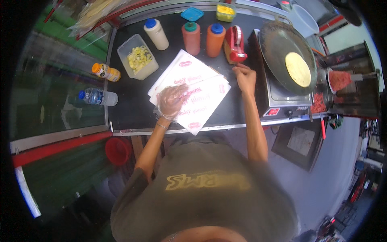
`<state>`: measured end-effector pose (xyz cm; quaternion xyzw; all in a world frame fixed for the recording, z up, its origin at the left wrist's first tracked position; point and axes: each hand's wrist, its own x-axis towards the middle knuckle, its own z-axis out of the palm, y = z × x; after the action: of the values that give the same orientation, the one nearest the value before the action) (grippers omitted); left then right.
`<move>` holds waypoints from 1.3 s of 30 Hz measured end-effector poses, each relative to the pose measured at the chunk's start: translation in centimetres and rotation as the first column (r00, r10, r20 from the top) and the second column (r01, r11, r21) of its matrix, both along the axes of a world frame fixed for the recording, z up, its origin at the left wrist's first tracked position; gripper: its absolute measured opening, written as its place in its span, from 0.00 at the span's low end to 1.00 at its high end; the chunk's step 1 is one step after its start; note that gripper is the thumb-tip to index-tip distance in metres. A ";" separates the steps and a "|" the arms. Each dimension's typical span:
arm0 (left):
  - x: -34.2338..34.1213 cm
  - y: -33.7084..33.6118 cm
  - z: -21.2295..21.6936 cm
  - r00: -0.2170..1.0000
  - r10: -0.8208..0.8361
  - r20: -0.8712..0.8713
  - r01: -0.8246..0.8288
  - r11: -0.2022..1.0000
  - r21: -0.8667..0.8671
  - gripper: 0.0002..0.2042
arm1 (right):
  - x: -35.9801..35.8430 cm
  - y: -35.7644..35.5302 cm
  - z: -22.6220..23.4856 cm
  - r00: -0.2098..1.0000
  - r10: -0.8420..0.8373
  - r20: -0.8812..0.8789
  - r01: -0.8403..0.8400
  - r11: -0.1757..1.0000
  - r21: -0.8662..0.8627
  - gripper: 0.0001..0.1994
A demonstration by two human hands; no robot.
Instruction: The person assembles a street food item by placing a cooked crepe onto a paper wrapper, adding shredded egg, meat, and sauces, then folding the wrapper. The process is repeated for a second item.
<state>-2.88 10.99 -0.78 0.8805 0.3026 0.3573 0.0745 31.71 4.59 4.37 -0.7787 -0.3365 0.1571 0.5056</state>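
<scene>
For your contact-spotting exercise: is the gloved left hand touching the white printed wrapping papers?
Touching. The head view shows the left hand in its clear glove lying flat on the white printed wrapping papers.

White paper wrappers [201,94] with pink and red print lie stacked mid-table. A red label [272,111] sits on the cooker's front. A pale sign [300,141] hangs below.

The left hand [171,101] covered part of the top paper sheet [200,101], its plastic glove blurring the fingers. The right hand [244,76] was curled, its fingertips hidden. The shirt [201,189] was smeared by blur, and it hid the worktop's [129,109] near edge.
</scene>
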 end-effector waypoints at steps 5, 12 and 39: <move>0.1 -0.3 1.4 0.994 -0.038 0.099 0.046 0.996 -0.073 0.12 | -7.3 -2.5 2.1 0.813 0.547 -0.199 -0.552 0.833 0.036 0.13; -0.2 -0.5 1.3 0.997 -0.045 0.057 0.044 0.999 0.015 0.14 | -12.8 2.5 2.9 0.798 0.597 -0.084 -0.587 0.737 -0.335 0.21; 2.7 -1.4 10.4 0.807 0.015 0.591 0.590 -0.091 -0.803 0.24 | -10.7 -3.6 8.5 0.600 0.637 -0.483 -0.449 0.769 0.455 0.17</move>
<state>-0.23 9.57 9.64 0.5013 0.2310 0.1879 0.8124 20.98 0.98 12.83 -0.4596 -0.3955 0.4979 0.6199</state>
